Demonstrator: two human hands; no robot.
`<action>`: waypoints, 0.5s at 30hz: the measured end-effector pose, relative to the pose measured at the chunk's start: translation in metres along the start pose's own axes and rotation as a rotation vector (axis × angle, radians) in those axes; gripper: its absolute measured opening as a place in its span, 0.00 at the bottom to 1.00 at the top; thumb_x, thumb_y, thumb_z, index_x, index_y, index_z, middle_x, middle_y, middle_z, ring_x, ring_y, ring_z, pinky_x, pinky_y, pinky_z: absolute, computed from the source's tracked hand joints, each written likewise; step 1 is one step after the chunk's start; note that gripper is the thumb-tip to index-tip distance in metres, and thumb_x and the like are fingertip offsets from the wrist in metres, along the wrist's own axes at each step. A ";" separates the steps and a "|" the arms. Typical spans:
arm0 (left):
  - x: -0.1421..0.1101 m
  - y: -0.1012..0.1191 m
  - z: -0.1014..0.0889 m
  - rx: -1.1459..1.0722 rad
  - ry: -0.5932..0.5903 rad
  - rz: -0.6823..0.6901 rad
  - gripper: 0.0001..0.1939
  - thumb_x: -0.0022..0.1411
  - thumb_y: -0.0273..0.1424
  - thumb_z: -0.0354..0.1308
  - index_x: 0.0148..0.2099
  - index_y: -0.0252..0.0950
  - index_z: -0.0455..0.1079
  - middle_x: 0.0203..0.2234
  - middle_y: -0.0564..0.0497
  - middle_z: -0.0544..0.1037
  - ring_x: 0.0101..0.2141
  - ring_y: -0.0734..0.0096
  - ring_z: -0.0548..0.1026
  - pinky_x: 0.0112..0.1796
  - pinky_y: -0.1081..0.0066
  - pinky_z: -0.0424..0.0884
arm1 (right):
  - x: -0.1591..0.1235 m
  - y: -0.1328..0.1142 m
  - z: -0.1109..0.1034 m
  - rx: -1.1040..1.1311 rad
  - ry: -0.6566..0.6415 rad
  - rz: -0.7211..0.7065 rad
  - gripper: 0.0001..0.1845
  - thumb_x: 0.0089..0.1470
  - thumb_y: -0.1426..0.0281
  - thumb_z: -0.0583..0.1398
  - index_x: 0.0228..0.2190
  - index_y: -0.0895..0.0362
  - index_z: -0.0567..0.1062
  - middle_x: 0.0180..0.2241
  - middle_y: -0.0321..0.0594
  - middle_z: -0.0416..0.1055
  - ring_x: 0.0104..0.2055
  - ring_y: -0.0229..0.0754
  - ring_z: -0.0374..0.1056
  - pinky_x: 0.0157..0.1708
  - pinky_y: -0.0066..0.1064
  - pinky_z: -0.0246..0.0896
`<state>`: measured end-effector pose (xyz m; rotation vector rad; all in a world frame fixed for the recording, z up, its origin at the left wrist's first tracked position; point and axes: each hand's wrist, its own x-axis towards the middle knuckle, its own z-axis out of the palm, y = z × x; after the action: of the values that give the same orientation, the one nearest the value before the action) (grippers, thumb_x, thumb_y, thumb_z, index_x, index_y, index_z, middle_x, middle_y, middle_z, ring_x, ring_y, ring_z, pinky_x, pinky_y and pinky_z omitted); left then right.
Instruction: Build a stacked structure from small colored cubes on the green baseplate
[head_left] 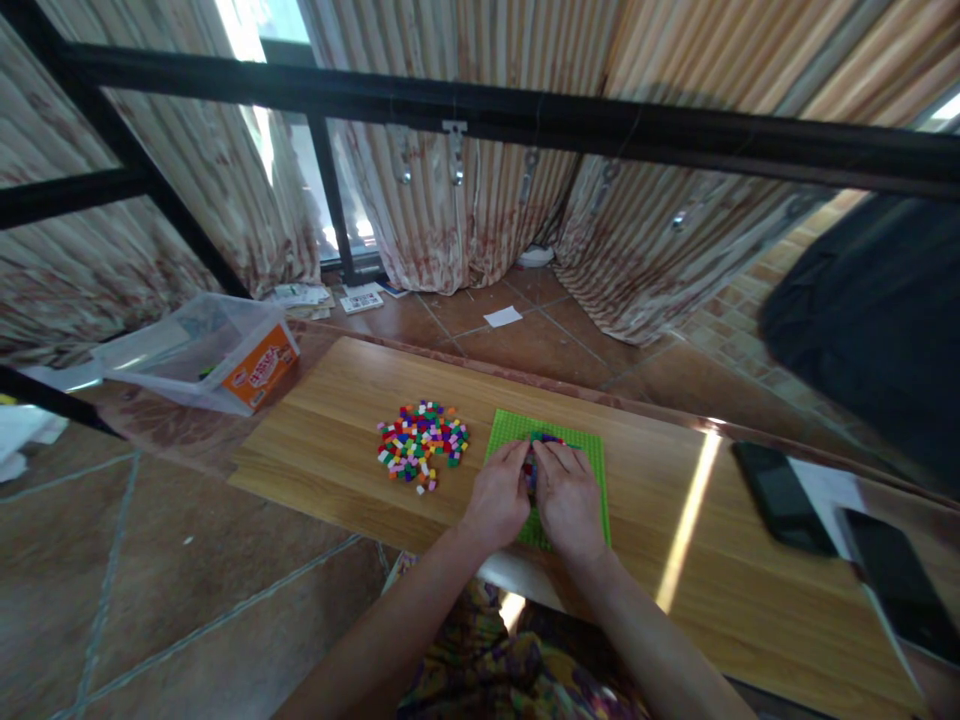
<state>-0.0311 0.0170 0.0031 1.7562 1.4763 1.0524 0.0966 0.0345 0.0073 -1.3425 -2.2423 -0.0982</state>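
Note:
A green studded baseplate lies on the wooden board. My left hand and my right hand are over it side by side, fingertips close together near its middle. Both hands have their fingers bent and closed at the tips; what they pinch, if anything, is hidden. Small coloured bricks show on the plate just beyond and between my fingers, mostly covered by my hands. To the left of the plate lies a loose pile of small multicoloured cube bricks.
The wooden board spans the front. Two dark phones lie at its right end, with white paper between them. A clear plastic bin with an orange label stands at left. A black metal rail crosses ahead, before curtains.

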 end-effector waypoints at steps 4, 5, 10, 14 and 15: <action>0.001 0.002 -0.001 -0.001 0.000 -0.020 0.26 0.61 0.21 0.45 0.60 0.31 0.67 0.56 0.37 0.73 0.57 0.59 0.70 0.62 0.55 0.65 | 0.001 0.000 0.000 -0.023 -0.004 -0.021 0.21 0.66 0.74 0.46 0.49 0.61 0.77 0.43 0.52 0.75 0.45 0.52 0.66 0.51 0.42 0.62; 0.001 0.003 -0.001 -0.001 0.000 -0.019 0.26 0.60 0.21 0.45 0.60 0.31 0.67 0.55 0.38 0.73 0.57 0.59 0.71 0.61 0.55 0.66 | 0.001 0.000 0.000 -0.028 -0.010 -0.025 0.21 0.66 0.75 0.47 0.49 0.61 0.76 0.43 0.52 0.75 0.45 0.52 0.66 0.51 0.42 0.62; 0.002 0.005 -0.001 0.030 0.000 -0.012 0.25 0.60 0.20 0.45 0.58 0.32 0.68 0.53 0.38 0.75 0.55 0.58 0.72 0.59 0.55 0.68 | 0.001 -0.001 0.001 -0.058 -0.026 -0.035 0.20 0.65 0.75 0.48 0.49 0.63 0.76 0.43 0.54 0.75 0.46 0.52 0.66 0.51 0.42 0.62; 0.005 0.009 -0.001 0.077 -0.016 -0.016 0.23 0.60 0.20 0.45 0.56 0.29 0.68 0.51 0.35 0.75 0.53 0.56 0.73 0.58 0.54 0.69 | 0.002 0.001 0.003 -0.061 -0.050 -0.053 0.20 0.64 0.76 0.49 0.49 0.64 0.76 0.43 0.54 0.75 0.46 0.52 0.66 0.51 0.42 0.61; 0.005 0.010 -0.001 0.089 -0.021 -0.021 0.23 0.60 0.20 0.46 0.56 0.29 0.68 0.51 0.35 0.75 0.53 0.56 0.73 0.58 0.54 0.69 | 0.002 0.002 0.003 -0.060 -0.056 -0.056 0.19 0.64 0.76 0.48 0.48 0.64 0.76 0.42 0.54 0.75 0.46 0.52 0.67 0.51 0.42 0.61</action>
<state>-0.0267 0.0199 0.0132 1.8035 1.5465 0.9679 0.0964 0.0387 0.0051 -1.3298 -2.3416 -0.1504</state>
